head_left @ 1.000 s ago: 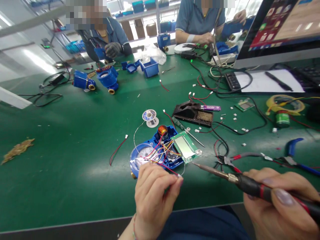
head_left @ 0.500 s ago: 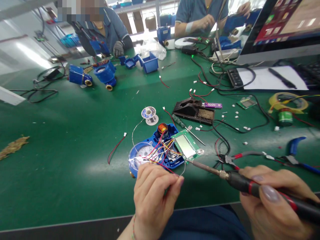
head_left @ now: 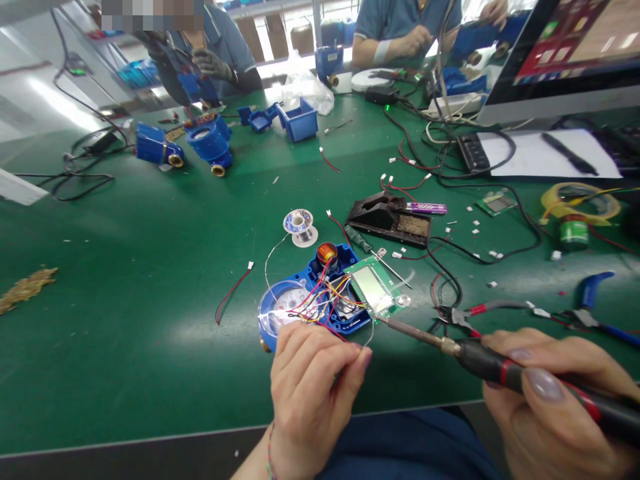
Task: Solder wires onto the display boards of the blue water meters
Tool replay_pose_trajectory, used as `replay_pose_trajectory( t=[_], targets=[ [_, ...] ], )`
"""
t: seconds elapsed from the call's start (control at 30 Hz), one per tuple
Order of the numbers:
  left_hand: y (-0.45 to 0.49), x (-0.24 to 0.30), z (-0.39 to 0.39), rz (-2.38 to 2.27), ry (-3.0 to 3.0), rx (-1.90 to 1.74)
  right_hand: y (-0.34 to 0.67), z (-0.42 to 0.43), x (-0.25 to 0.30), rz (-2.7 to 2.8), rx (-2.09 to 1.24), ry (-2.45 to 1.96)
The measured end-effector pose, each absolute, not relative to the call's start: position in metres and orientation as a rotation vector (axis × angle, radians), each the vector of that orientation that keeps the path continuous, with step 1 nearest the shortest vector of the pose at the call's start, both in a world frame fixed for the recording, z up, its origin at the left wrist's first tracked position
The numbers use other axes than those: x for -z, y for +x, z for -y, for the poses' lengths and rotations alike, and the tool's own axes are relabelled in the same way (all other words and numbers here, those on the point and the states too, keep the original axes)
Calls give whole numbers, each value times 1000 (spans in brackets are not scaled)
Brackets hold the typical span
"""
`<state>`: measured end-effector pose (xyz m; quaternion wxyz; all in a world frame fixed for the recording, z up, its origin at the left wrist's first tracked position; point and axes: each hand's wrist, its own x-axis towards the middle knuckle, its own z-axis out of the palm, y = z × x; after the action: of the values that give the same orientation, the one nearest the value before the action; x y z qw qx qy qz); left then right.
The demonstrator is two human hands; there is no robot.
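My right hand [head_left: 555, 393] is closed around a soldering iron [head_left: 480, 363], whose tip meets the lower edge of a green circuit board [head_left: 391, 293] with a grey display. A faint wisp of smoke [head_left: 407, 279] hangs over the board. Between thumb and forefinger, my left hand [head_left: 315, 387] pinches thin solder wire [head_left: 371, 333] that bends up toward the iron's tip; a red wire also runs to these fingers. The board leans on an open blue water meter [head_left: 303, 275], joined to it by coloured wires. Behind the meter stands a solder spool [head_left: 300, 228].
Beyond the board are a black soldering iron stand [head_left: 387, 223] and a screwdriver [head_left: 360, 240]. Cutters [head_left: 455, 317], blue-handled pliers [head_left: 585, 317] and loose connectors lie to the right. Blue meters [head_left: 210, 143] and bins [head_left: 299, 121] stand farther back, near two co-workers.
Smoke now shows over the circuit board. Both my hands hold nearly the same position, with the iron's tip still at the board's edge. One co-worker's gloved hand has risen from the table.
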<state>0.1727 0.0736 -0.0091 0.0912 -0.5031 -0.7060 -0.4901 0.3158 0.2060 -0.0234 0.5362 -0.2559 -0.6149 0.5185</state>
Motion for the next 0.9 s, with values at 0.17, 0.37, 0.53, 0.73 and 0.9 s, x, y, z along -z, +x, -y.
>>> replay_pose_trajectory(
  t=[0.17,0.37,0.53,0.73,0.9],
  targets=[
    [172,9,-73,2086,-1488,1482,316,-207,25,1456,-1236,-568],
    [171,8,-73,2075,-1509,1476,317,-209,21,1405,-1225,-586],
    [171,9,-73,2103,-1531,1445,318,-212,23,1415,-1274,-561],
    [172,8,-73,2112,-1536,1439,315,-212,25,1394,-1266,-600],
    [173,8,-73,2110,-1529,1443,314,-212,24,1391,-1278,-594]
  ],
)
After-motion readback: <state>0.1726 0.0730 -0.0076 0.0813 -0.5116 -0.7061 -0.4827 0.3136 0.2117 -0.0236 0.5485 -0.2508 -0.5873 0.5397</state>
